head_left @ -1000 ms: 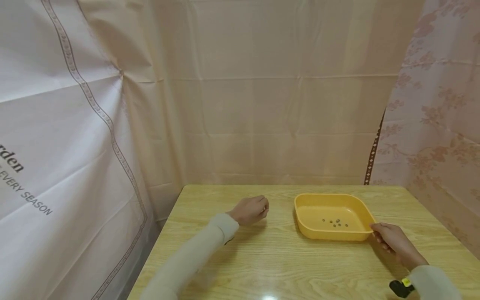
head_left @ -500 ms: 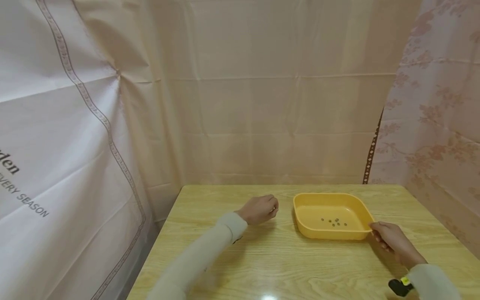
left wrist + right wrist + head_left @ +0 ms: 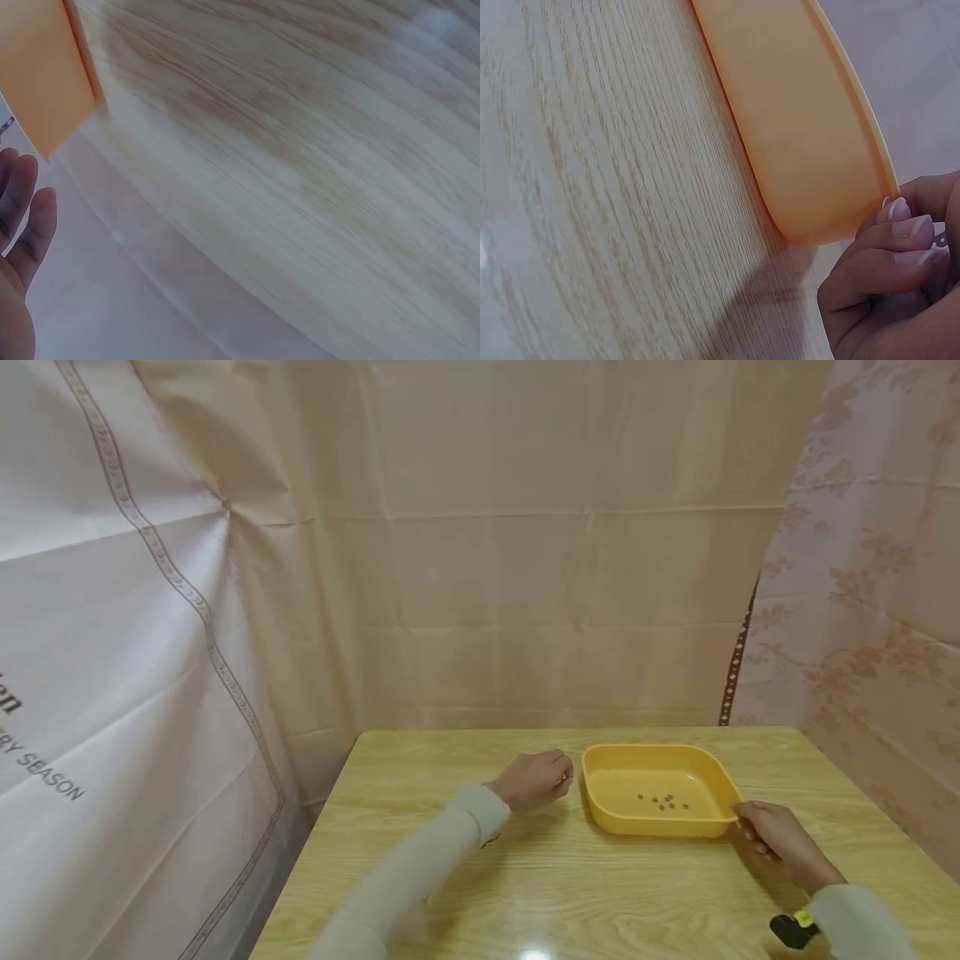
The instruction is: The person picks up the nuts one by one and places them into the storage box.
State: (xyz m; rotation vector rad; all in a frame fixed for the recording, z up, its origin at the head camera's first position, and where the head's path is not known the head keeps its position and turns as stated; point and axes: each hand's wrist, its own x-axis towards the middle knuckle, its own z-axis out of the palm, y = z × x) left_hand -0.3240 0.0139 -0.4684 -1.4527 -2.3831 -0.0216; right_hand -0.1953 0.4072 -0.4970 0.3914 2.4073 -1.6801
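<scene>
A shallow yellow plastic tray stands on the wooden table, several small dark round pieces lying on its floor; they are too small to identify. At the tray's near right corner my right hand pinches the rim between thumb and fingers. The right wrist view shows that hand with its other fingers curled below the tray's rim. Just left of the tray, apart from it, is my left hand. Its fingers are loosely bent in the left wrist view, and nothing shows in them; its thumb side is out of sight.
The light wood-grain table ends in front of a beige cloth. White printed cloth hangs at the left, floral cloth at the right. A black object with a yellow patch is at the right wrist.
My left hand has moved right, closing most of its distance to the tray. The right hand keeps its hold on the rim. The whole view has shifted slightly.
</scene>
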